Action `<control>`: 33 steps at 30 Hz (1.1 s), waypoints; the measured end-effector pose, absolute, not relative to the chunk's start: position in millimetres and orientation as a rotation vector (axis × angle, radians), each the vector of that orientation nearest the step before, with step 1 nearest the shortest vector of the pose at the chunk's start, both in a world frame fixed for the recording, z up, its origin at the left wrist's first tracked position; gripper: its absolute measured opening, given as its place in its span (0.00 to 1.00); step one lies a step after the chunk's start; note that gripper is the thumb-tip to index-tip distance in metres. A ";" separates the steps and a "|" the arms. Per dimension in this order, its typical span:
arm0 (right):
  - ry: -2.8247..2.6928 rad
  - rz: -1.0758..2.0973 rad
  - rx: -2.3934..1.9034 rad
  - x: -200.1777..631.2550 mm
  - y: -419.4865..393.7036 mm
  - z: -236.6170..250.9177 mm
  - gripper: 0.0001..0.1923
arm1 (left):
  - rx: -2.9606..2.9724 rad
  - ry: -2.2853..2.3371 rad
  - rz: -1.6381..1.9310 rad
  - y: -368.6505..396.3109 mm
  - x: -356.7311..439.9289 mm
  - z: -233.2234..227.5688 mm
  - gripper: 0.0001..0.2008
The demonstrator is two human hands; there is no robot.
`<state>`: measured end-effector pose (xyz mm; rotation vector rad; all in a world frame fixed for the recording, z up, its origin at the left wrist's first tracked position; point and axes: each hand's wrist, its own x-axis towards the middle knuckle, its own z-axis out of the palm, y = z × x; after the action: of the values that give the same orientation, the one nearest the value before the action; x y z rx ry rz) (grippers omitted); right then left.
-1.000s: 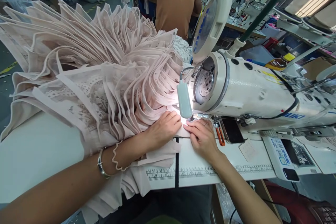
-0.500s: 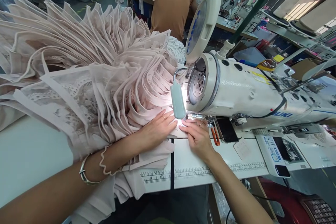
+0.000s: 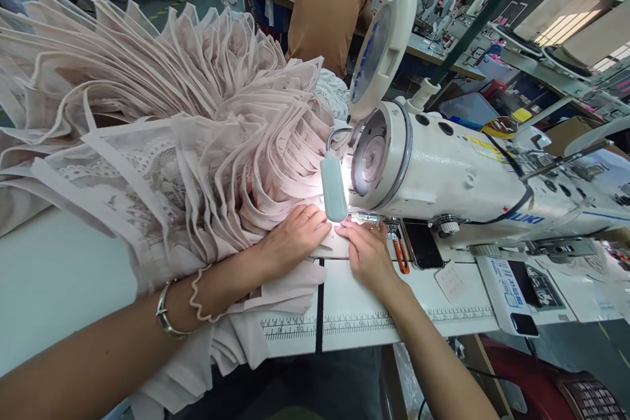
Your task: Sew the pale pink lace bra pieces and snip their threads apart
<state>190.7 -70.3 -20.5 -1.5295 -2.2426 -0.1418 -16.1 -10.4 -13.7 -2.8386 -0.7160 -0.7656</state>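
Note:
My left hand [image 3: 298, 236] rests on a pale pink garment [image 3: 275, 177], fingers bent and closed together at its edge beside the needle area. Close by, my right hand [image 3: 371, 256] has its thumb and fingers pressed together on the cloth just right of the lamp. The small pieces under my fingertips are partly hidden. Over them hangs a pale green lamp [image 3: 334, 187], lighting the cloth. The white sewing machine [image 3: 438, 164] stands to the right; its needle and presser foot are mostly hidden.
Many layered pink pieces with lace [image 3: 147, 164] pile up on the left. Orange-handled snips [image 3: 401, 256], a dark phone [image 3: 422, 244] and a control box [image 3: 509, 289] lie to the right. A ruler strip [image 3: 354, 324] runs along the front edge. A person [image 3: 322, 6] sits ahead.
The round disc in the machine's end has gone from sharp to blurred, as if spinning. My left fingers are more bent; my right fingers have drawn together. The view has shifted slightly.

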 end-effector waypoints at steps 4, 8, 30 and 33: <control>-2.286 -0.125 -1.541 191.8 -67.2 -20.3 0.24 | -2.774 -0.602 -0.770 -11.5 -18.6 -14.6 0.14; -2.305 -0.180 -1.571 193.9 -64.7 -23.5 0.26 | -2.739 -0.625 -0.805 -11.7 -18.5 -16.3 0.13; -2.259 -0.222 -1.816 188.1 -53.4 -16.7 0.24 | -2.714 -1.101 -0.460 -29.4 -17.1 -9.5 0.07; -2.240 -0.242 -1.786 190.1 -46.8 -13.7 0.17 | -2.671 -1.252 -0.389 -23.7 -11.5 -8.6 0.08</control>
<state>190.1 -46.8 -13.7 -1.7860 -2.2399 -0.2418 -11.5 -23.7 -8.6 -2.6707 -1.2515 -0.3892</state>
